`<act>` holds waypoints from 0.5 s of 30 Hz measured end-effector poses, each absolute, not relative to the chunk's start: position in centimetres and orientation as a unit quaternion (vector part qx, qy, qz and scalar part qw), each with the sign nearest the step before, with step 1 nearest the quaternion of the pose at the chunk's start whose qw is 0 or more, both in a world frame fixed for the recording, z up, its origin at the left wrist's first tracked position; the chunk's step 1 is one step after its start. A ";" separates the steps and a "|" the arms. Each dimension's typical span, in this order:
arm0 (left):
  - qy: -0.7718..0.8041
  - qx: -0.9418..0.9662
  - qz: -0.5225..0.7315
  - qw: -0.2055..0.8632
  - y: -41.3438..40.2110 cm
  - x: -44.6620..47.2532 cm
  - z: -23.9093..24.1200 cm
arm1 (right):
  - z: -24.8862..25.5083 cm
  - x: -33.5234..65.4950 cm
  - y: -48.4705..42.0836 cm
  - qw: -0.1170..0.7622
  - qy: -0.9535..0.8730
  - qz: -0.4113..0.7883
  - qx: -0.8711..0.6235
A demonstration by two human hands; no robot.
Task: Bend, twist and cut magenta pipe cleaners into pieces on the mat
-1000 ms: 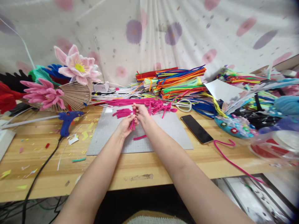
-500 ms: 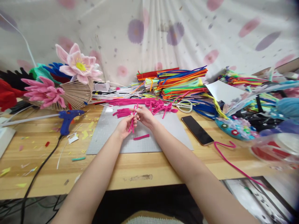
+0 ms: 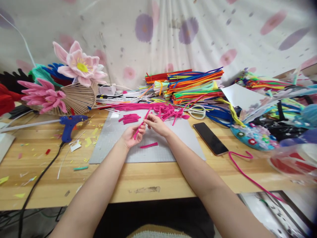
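Over the grey mat [image 3: 163, 153] a magenta pipe cleaner [image 3: 148, 112] slants between my two hands. My left hand [image 3: 132, 136] is closed around its lower part. The fingertips of my right hand [image 3: 156, 124] pinch it higher up, close to its top end. On the mat just below the hands lies a short magenta piece [image 3: 149, 145]. Behind my left hand rests a small pile of cut magenta pieces [image 3: 130, 118]. A heap of twisted magenta shapes [image 3: 170, 113] lies beyond my right hand, partly in front of long magenta pipe cleaners [image 3: 126, 107].
White-handled scissors [image 3: 198, 111] and a phone [image 3: 210, 138] lie on the right. A blue glue gun [image 3: 68, 129] with a black cord is on the left, near a pink fuzzy flower [image 3: 80, 67]. Bundles of coloured pipe cleaners [image 3: 195, 87] stand at the back.
The magenta strands in my hands were upright and spread apart, crossing; now they show as one slanted line. My right hand has shifted slightly right and down. The view has shifted a little.
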State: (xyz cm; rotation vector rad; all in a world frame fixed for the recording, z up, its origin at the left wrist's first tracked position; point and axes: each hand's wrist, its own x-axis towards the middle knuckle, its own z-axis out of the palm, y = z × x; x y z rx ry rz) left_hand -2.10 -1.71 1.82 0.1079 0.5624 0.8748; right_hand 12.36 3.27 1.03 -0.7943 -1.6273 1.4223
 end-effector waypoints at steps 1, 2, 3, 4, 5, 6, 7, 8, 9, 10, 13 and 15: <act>0.259 0.048 0.420 0.868 -1.8 -2.1 1.8 | 1.1 12.4 3.2 0.402 -0.645 0.569 -0.315; 0.247 0.045 0.422 0.871 -1.9 -2.1 1.9 | 1.1 12.4 3.2 0.398 -0.644 0.574 -0.311; 0.235 0.044 0.421 0.875 -2.0 -2.0 1.8 | 1.2 12.5 3.2 0.395 -0.644 0.579 -0.307; 0.225 0.044 0.418 0.879 -2.0 -2.0 1.8 | 1.2 12.5 3.1 0.394 -0.644 0.582 -0.302; 0.218 0.047 0.416 0.882 -2.1 -1.9 1.8 | 1.2 12.6 3.1 0.393 -0.645 0.584 -0.297; 0.214 0.053 0.414 0.883 -2.1 -1.7 1.7 | 1.2 12.6 3.0 0.393 -0.647 0.585 -0.292; 0.213 0.060 0.414 0.883 -2.1 -1.6 1.7 | 1.2 12.7 3.0 0.392 -0.651 0.584 -0.285; 0.214 0.068 0.418 0.880 -2.1 -1.5 1.6 | 1.2 12.7 3.0 0.391 -0.657 0.582 -0.277; 0.217 0.075 0.425 0.875 -2.1 -1.3 1.6 | 1.2 12.7 3.1 0.390 -0.662 0.580 -0.269; 0.221 0.079 0.433 0.870 -2.1 -1.2 1.6 | 1.1 12.8 3.1 0.389 -0.668 0.577 -0.263; 0.237 0.078 0.448 0.858 -2.2 -1.0 1.7 | 0.8 13.1 3.4 0.380 -0.679 0.572 -0.258; 0.243 0.071 0.448 0.857 -2.3 -0.9 1.8 | 0.6 13.3 3.7 0.369 -0.681 0.579 -0.255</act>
